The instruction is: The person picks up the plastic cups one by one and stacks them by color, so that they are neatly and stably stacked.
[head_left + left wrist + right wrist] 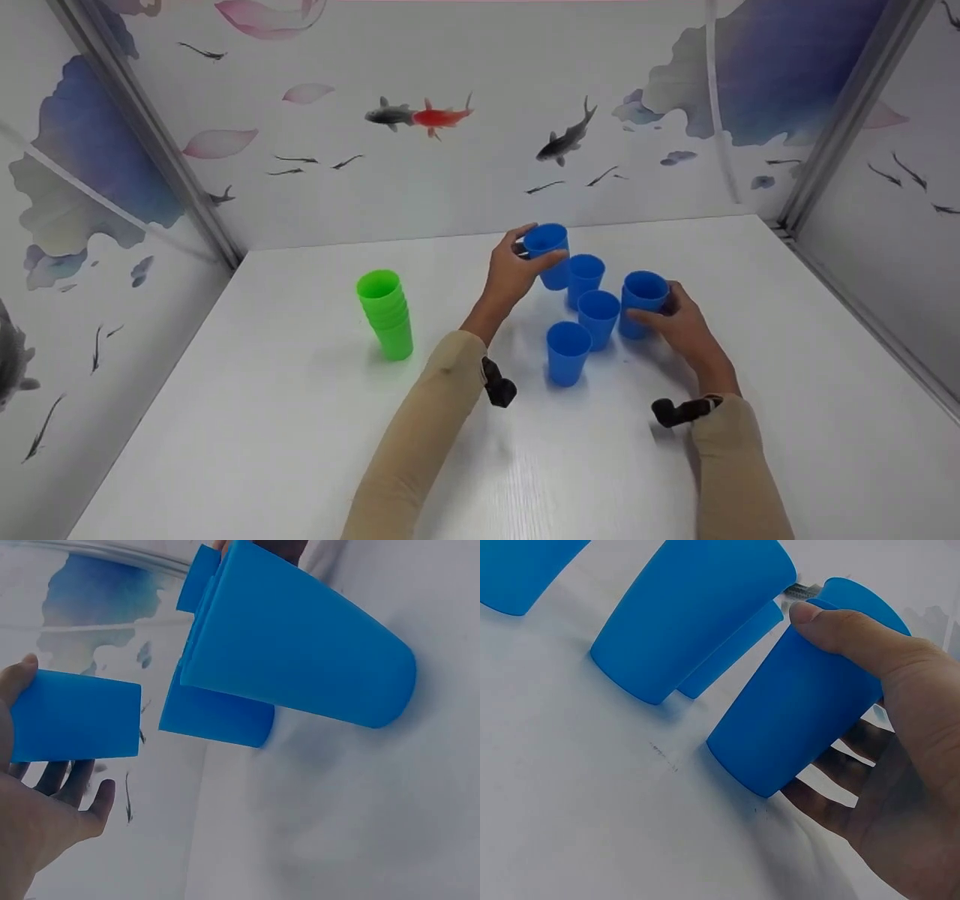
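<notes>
My left hand (512,271) grips a blue cup (79,716) between thumb and fingers, apparently raised off the table at the back of the group. Farther right, my right hand (688,330) holds a blue cup (787,705) that stands on the table, thumb on the near side and fingers behind. A second blue rim (866,600) sticks out of its top, so one cup is nested in it. Between the hands stand three more upright blue cups: a rear one (586,274), a middle one (598,315) and a front one (568,352).
A stack of nested green cups (386,315) stands on the white table (262,420) left of my left arm. Behind is a white panel (465,180) with fish and petal pictures, and side panels flank the table. A small black camera sits on each wrist.
</notes>
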`<control>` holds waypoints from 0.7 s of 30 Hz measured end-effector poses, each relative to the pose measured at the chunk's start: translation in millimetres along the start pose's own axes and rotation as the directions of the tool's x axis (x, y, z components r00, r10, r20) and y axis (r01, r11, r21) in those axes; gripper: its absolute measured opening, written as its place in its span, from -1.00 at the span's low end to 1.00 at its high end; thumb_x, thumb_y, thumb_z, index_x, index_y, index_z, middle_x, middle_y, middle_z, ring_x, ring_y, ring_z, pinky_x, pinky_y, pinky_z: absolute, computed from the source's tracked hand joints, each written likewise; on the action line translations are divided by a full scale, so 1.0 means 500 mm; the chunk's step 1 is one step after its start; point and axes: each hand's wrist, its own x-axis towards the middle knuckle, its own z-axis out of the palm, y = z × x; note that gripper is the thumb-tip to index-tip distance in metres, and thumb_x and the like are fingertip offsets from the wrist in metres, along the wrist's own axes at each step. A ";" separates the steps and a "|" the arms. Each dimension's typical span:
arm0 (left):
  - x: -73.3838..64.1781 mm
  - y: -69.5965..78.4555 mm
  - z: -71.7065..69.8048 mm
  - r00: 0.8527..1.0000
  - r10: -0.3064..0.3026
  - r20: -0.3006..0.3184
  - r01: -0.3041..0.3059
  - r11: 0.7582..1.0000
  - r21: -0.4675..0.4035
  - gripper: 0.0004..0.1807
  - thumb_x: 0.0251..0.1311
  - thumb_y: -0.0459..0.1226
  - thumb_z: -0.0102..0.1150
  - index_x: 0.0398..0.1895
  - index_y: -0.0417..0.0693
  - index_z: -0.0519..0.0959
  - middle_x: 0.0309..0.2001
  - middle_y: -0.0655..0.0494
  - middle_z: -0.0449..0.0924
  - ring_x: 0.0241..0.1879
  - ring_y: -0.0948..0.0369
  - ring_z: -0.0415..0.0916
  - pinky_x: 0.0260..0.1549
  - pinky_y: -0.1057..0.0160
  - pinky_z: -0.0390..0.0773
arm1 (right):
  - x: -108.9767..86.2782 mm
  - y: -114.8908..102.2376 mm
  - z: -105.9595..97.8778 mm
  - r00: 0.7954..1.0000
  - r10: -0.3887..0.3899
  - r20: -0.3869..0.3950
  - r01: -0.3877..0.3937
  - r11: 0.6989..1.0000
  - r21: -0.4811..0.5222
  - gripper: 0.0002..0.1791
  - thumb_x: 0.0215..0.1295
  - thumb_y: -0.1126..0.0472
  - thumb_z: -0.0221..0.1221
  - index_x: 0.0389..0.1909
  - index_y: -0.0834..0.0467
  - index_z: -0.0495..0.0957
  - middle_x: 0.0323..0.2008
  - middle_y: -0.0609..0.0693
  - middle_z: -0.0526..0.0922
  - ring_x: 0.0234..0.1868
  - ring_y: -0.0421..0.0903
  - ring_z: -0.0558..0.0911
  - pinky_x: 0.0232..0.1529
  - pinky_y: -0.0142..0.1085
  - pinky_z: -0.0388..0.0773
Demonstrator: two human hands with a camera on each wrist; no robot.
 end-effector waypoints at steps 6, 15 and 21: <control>-0.001 0.029 0.014 1.000 0.011 -0.003 -0.011 0.999 -0.036 -0.12 0.18 0.00 0.40 0.49 -0.10 0.24 0.42 -0.16 0.39 0.39 -0.05 0.41 0.30 -0.01 0.49 | 0.001 -0.003 0.000 1.000 0.012 0.004 -0.012 1.000 0.001 0.19 0.12 -0.33 0.34 0.56 0.12 -0.08 0.56 0.26 0.09 0.58 0.30 0.04 0.49 0.31 0.04; -0.007 0.063 0.050 0.999 0.052 0.011 -0.051 0.996 -0.073 -0.16 0.17 -0.03 0.41 0.44 -0.10 0.25 0.39 -0.13 0.42 0.37 -0.01 0.44 0.29 0.04 0.52 | 0.002 -0.003 0.000 1.000 0.000 0.000 0.000 1.000 0.021 0.15 0.15 -0.30 0.33 0.56 0.13 -0.07 0.55 0.26 0.11 0.58 0.30 0.05 0.50 0.30 0.03; -0.010 0.082 0.080 0.998 0.054 0.022 -0.053 0.998 -0.031 -0.18 0.16 0.01 0.40 0.42 -0.02 0.28 0.38 -0.06 0.42 0.36 0.03 0.43 0.29 0.02 0.52 | 0.001 -0.003 -0.001 1.000 0.019 0.004 -0.019 1.000 0.006 0.21 0.10 -0.38 0.32 0.57 0.10 -0.09 0.56 0.25 0.09 0.58 0.30 0.05 0.49 0.33 0.03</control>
